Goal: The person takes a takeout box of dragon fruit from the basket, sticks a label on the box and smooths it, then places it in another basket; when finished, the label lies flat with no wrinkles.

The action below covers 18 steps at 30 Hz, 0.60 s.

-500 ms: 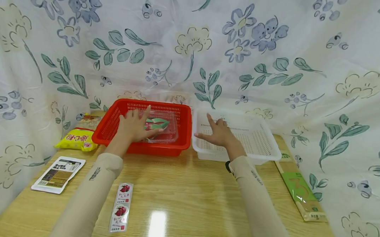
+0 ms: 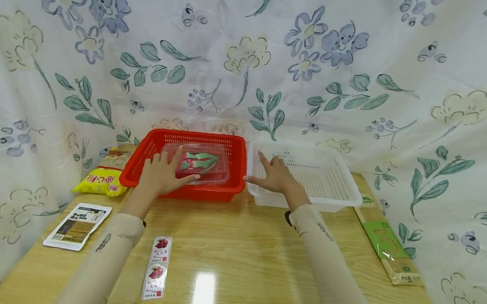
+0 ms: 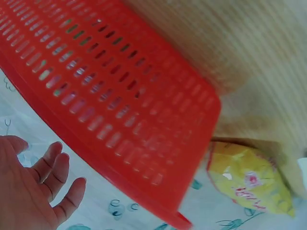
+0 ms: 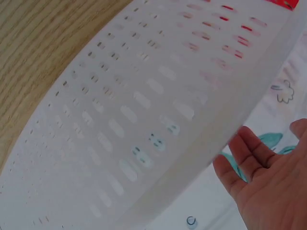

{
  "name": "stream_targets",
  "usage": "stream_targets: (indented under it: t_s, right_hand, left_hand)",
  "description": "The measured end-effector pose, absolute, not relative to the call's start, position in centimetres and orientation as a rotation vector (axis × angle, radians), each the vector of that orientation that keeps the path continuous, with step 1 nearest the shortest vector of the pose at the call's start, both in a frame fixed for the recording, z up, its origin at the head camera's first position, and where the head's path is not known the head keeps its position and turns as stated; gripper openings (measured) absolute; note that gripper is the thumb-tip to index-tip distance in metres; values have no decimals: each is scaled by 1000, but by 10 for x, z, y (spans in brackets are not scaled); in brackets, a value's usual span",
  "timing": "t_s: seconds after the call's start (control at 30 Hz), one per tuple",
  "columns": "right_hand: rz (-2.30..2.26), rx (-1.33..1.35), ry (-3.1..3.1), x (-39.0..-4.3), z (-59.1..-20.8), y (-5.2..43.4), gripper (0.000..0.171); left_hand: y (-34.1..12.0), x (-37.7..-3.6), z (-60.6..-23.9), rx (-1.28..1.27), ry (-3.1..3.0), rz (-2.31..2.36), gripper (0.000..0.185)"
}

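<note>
Head view: the red basket (image 2: 185, 167) stands at the far edge of the worktop (image 2: 239, 242), against the flowered cloth (image 2: 247, 57), and serves as the landmark here. The white basket (image 2: 307, 177) sits just right of it, rims nearly touching, so both openings face up side by side. Inside the red basket lies a clear box (image 2: 200, 163) with a pink-and-green fruit, lying flat, its lid on.

The left hand (image 2: 161, 175) lies over the red basket's near rim, fingers (image 2: 173, 160) spread and fairly straight, tips at the box's left edge and thumb toward its near edge; I judge it touches the box rather than grips it, though contact is hard to tell. The right hand (image 2: 276, 176) rests at the white basket's near left corner, just right of the red basket, fingers splayed wide, holding nothing. The left wrist view shows an open palm (image 3: 29, 191) beside the red mesh wall (image 3: 110, 96); the right wrist view shows the same beside the white wall (image 4: 144, 120).

Left of the red basket lie a yellow snack bag (image 2: 99, 182) and, nearer, a flat packet (image 2: 77, 225); a strip of labels (image 2: 157, 268) lies in front, and a long green pack (image 2: 388, 246) far to the right.

Against the frame half a second back, both hands have drawn slightly toward the near side: the left sits lower over the rim, uncovering more of the box, and the right has slid toward the white basket's corner. The baskets stay put.
</note>
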State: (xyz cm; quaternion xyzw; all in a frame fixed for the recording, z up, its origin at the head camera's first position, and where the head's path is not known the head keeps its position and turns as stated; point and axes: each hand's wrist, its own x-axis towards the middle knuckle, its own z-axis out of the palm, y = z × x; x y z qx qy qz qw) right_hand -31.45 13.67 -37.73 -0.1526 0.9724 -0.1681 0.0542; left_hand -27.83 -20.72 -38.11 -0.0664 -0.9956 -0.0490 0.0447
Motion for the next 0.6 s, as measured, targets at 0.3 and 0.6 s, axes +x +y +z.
stream_targets:
  t_s: [0.3, 0.6]
  right_hand:
    - [-429, -541, 2984, -314, -386, 126, 102]
    - [-426, -547, 2980, -314, -389, 115, 101]
  left_hand:
    - [-246, -251, -394, -136, -2941, -172, 107]
    - [-272, -232, -405, -7, -2919, -181, 109]
